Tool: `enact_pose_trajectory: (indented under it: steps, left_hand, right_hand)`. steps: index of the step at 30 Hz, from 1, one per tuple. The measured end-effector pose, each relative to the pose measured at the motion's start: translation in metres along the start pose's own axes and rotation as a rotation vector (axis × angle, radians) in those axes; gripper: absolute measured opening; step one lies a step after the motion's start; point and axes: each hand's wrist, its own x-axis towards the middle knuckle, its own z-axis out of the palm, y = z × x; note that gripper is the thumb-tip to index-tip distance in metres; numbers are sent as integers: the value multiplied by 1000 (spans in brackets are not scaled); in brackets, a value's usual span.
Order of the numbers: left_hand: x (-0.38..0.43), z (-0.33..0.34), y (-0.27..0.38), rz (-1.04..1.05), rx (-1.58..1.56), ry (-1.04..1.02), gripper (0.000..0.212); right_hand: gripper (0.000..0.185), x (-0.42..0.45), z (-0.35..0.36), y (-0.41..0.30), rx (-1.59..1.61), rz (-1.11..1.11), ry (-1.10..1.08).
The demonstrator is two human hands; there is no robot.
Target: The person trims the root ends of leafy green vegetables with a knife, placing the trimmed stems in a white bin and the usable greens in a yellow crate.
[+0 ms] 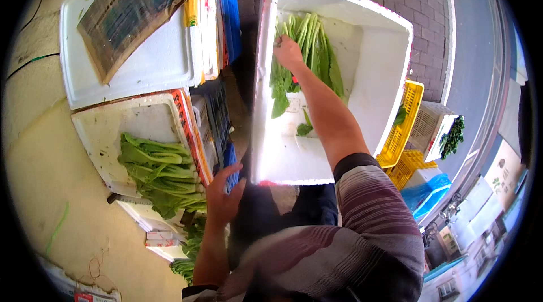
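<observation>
My right hand reaches deep into a white foam box. Its fingers curl at the stem ends of some leafy greens, close to the box's left wall. Long pale-green stems of a leafy bunch fan out beside it on the box floor, and a bit of red shows under my wrist. One loose leaf lies lower in the box. My left hand, empty with fingers apart, hovers near a pile of leafy greens on a foam lid, just off the stem ends.
Brown paper lies on another foam lid at upper left. Yellow plastic crates and a grey crate stand right of the box. A blue plastic bag is lower right. Beyond runs a road.
</observation>
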Motion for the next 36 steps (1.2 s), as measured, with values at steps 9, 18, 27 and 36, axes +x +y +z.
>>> enact_pose_trajectory:
  steps: [9, 18, 27, 36]
  left_hand:
    - [58, 64, 35, 249, 59, 50, 36]
    - [91, 148, 135, 329, -139, -328, 22]
    - [46, 192, 199, 437, -40, -512, 20]
    - [20, 250, 237, 422, -38, -792, 19]
  right_hand:
    - [27, -180, -138, -24, 420, -3, -134]
    - [39, -301, -261, -56, 448, -304, -18]
    - [50, -382, -339, -31, 124, -357, 45]
    - [34, -434, -380, 22, 206, -403, 225]
